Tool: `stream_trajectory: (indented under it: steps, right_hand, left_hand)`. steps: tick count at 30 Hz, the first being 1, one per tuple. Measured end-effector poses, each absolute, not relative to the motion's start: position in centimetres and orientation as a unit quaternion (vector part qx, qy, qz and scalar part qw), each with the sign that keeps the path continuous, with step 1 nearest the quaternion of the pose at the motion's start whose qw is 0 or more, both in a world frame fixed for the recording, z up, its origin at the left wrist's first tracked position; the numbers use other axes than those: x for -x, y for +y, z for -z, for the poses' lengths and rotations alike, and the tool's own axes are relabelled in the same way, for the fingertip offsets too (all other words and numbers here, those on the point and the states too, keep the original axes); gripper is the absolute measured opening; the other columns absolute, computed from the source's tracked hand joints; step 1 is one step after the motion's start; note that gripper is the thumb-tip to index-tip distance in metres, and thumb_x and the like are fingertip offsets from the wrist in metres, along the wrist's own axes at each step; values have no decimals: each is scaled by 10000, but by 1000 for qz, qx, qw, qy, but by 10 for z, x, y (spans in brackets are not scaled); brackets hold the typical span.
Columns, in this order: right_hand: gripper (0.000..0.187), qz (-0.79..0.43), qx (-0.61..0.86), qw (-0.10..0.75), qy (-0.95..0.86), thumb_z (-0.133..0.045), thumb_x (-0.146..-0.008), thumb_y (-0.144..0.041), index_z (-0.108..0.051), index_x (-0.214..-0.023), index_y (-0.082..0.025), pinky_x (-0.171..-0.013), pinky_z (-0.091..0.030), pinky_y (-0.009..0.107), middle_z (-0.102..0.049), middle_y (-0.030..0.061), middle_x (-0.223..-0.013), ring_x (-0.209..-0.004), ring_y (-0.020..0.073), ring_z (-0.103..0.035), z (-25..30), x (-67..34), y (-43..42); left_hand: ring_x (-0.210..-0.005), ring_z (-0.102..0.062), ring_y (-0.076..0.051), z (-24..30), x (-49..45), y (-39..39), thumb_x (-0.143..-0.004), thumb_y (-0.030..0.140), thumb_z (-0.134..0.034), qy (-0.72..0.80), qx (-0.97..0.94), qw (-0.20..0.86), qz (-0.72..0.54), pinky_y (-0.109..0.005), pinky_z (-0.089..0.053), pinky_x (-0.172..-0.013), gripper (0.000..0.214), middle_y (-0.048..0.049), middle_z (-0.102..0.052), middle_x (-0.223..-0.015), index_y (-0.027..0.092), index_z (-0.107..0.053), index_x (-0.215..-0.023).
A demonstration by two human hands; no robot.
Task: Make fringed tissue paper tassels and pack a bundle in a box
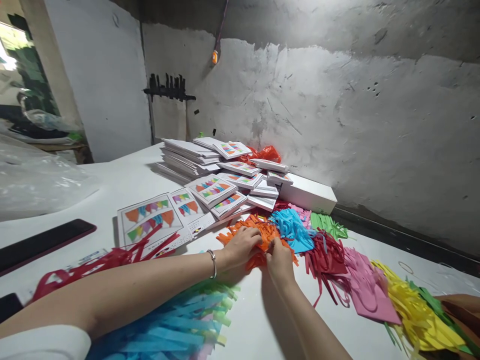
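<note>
Both hands work at a bunch of orange fringed tissue paper [264, 227] in the middle of the table. My left hand [242, 246], with a silver bracelet at the wrist, has its fingers curled into the orange strips. From the right, my right hand [280, 261] pinches the edge of the same bunch. Blue fringed paper [292, 229] lies just beyond the right hand, with dark red fringed paper [328, 252] beside it. Below my left forearm, a larger pile of light blue and green fringed paper [176, 320] is partly covered by the arm.
Stacked printed cards [212, 189] and a white box [309, 192] stand toward the wall. Pink [365, 282] and yellow fringed paper [416, 310] lie at the right. A dark phone [45, 242] rests at the left, near clear plastic wrapping [41, 175]. Red ribbons [93, 267] cross behind my left forearm.
</note>
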State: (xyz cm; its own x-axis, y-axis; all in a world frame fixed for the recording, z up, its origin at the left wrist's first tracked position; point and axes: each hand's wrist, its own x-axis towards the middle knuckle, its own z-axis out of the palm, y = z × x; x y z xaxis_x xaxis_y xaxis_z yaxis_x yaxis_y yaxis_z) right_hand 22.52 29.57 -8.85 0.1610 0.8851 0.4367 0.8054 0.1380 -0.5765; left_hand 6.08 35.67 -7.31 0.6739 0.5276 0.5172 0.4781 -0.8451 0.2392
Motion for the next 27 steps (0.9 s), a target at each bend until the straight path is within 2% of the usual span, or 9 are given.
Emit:
stream_trajectory:
  steps: [5, 12, 15, 19, 22, 24, 27]
  right_hand:
    - [281, -120, 660, 439, -598, -662, -931, -417, -586, -814, -173, -583, -470, 245, -556, -60, -678, -586, 95, -543, 87, -229, 296]
    - [239, -233, 636, 525, -516, -670, -938, -387, -615, -915, -155, -554, -478, 226, -573, -59, -715, -563, 79, -537, 93, -236, 300]
    - [227, -273, 612, 570, -475, -647, -960, -371, -627, -1003, -149, -601, -527, 248, -625, -29, -811, -627, 91, -592, 98, -242, 301]
    - [221, -300, 577, 619, -440, -646, -963, -339, -626, -1077, -150, -700, -572, 303, -654, -1, -905, -747, 125, -650, 103, -246, 297]
    - [212, -301, 558, 636, -441, -662, -951, -315, -624, -1081, -151, -746, -578, 331, -658, 2, -919, -800, 143, -663, 103, -245, 294]
    - [204, -291, 553, 640, -448, -680, -935, -296, -624, -1068, -152, -769, -573, 343, -658, 1, -918, -827, 152, -664, 101, -244, 292]
    - [212, -266, 555, 641, -459, -698, -913, -278, -617, -1066, -155, -782, -566, 353, -658, 4, -931, -848, 161, -662, 99, -245, 291]
  left_hand:
    - [-1009, -575, -257, 72, -62, 354, -904, 111, -596, 259, -917, 31, -301, -402, -419, -899, 106, -88, -662, -1125, 171, -681, -923]
    - [-906, -588, -200, 72, -66, 355, -943, 184, -616, 241, -926, 0, -291, -399, -468, -872, 135, -43, -669, -977, 162, -666, -819]
    - [-927, -605, -190, 71, -65, 356, -965, 255, -613, 251, -923, -9, -293, -391, -497, -876, 139, -33, -657, -974, 159, -653, -872]
    - [-948, -566, -214, 66, -63, 353, -967, 153, -546, 257, -919, -15, -298, -391, -444, -886, 186, -55, -654, -1026, 171, -671, -830]
    - [-1012, -542, -237, 60, -68, 350, -981, 146, -499, 238, -926, -16, -291, -401, -391, -923, 220, -62, -638, -1125, 203, -703, -921]
    - [-1000, -543, -237, 57, -75, 348, -984, 185, -519, 218, -936, -14, -275, -399, -376, -918, 206, -51, -642, -1094, 224, -716, -938]
    - [-917, -556, -226, 56, -85, 348, -972, 240, -569, 199, -948, -5, -247, -382, -375, -862, 200, -43, -656, -961, 213, -722, -846]
